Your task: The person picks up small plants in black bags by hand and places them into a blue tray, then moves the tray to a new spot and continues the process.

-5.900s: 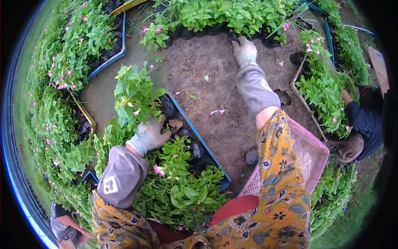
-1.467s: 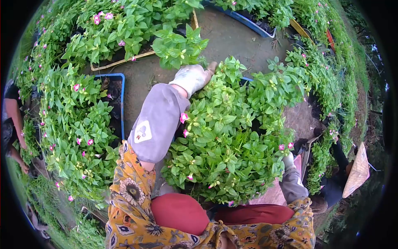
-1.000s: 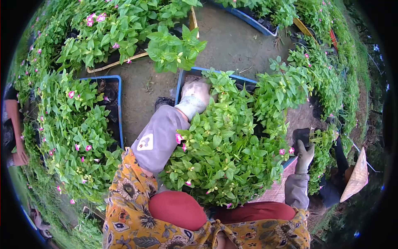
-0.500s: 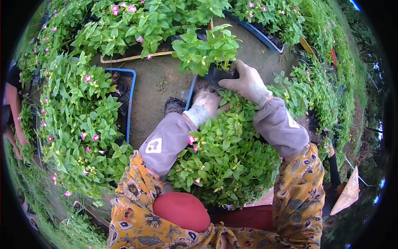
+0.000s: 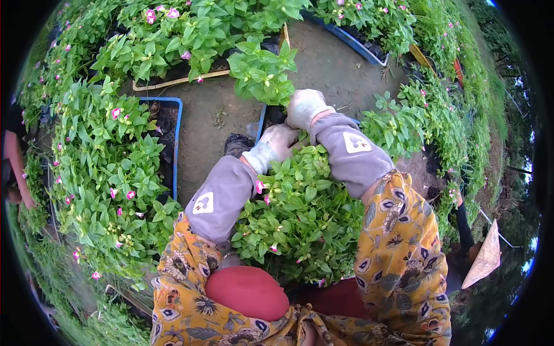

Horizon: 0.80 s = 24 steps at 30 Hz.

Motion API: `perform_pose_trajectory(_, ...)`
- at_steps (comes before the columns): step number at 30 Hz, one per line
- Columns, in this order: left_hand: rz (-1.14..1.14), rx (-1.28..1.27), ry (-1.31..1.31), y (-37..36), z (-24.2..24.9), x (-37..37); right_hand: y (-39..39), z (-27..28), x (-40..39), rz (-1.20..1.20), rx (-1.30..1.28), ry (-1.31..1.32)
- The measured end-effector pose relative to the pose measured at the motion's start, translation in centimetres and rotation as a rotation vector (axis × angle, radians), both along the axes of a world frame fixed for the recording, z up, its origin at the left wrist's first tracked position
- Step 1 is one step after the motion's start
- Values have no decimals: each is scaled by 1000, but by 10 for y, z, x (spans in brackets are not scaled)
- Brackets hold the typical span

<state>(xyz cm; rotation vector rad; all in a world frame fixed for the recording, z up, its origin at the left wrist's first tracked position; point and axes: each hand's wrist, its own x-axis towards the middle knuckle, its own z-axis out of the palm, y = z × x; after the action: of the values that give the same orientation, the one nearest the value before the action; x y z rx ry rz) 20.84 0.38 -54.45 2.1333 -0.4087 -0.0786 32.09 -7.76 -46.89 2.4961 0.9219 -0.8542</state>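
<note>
Both hands wear pale, dirty gloves. My left hand [image 5: 279,143] is low at the near side of a blue tray [image 5: 261,124], beside the leaves of the plants; its fingertips are hidden. Just above and to the right, my right hand [image 5: 306,108] is at the base of a leafy seedling [image 5: 262,75], with its fingers hidden behind the glove's back. The seedling's pot is mostly out of sight below the leaves. Dense green plants [image 5: 306,213] with a few pink flowers stand right below both hands, in front of my body.
A blue-rimmed tray [image 5: 178,144] of flowering plants stands at left, a yellow-rimmed one [image 5: 184,79] at upper left, another blue tray [image 5: 346,39] at upper right. Black plastic [image 5: 239,145] lies on the soil. A person's arm [image 5: 18,167] shows far left; a person's conical hat [image 5: 486,256] at right.
My right hand has moved left, closer to my left hand, and the potted seedling has shifted left with it. My left hand has stayed low near the tray.
</note>
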Motion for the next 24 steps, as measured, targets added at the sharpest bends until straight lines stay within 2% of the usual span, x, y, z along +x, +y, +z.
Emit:
perform_pose_trajectory(1, 1, -61, -65, 0, -3, -2, -4, -1, 0, 3, 18, 10)
perform_pose_trajectory(4, 42, -294, -27, 3, 12, -6, -15, -14, 12, -42, 167, 36)
perform_pose_trajectory(5, 10, -202, -56, 5, 13, -5, -15, -20, 14, -67, 184, 44)
perform_pose_trajectory(6, 11, -157, 52, 6, 14, -6, -19, -27, 9, -102, 202, 60)
perform_pose_trajectory(8, 4, -161, -5, 5, 4, -1, -16, -25, 3, -143, 184, 72)
perform_pose_trajectory(10, -33, -173, 49, 8, 7, 0, -16, -15, 3, -176, 165, 64)
perform_pose_trajectory(11, -51, -144, 63, 10, 8, -1, -22, -10, 3, -162, 210, 110)
perform_pose_trajectory(12, -59, -116, 77, 13, 8, 0, -32, -18, 8, -4, 309, 140)
perform_pose_trajectory(14, 51, -353, 128, 15, 31, -5, -51, 19, -6, -245, 561, 259)
perform_pose_trajectory(15, 109, -476, 168, 14, 37, -13, -63, 36, -18, -196, 603, 309)
perform_pose_trajectory(16, 16, -492, 77, 20, 32, -14, -74, 49, -31, -149, 649, 359)
perform_pose_trajectory(18, -226, -331, -129, 25, 55, -19, -91, 63, -60, 42, 493, 269)
perform_pose_trajectory(19, -325, -210, -160, 24, 36, -16, -105, 55, -76, 175, 515, 153)
perform_pose_trajectory(20, -447, 32, -90, 27, 40, -13, -118, 45, -90, 305, 534, 38)
perform_pose_trajectory(21, -370, 36, -226, 22, 29, -19, -121, 46, -102, 305, 462, 35)
perform_pose_trajectory(22, -290, 40, -361, 17, 28, -25, -123, 41, -111, 323, 517, -72)
perform_pose_trajectory(24, -314, 31, -279, 18, 25, -24, -124, 37, -113, 278, 485, -36)
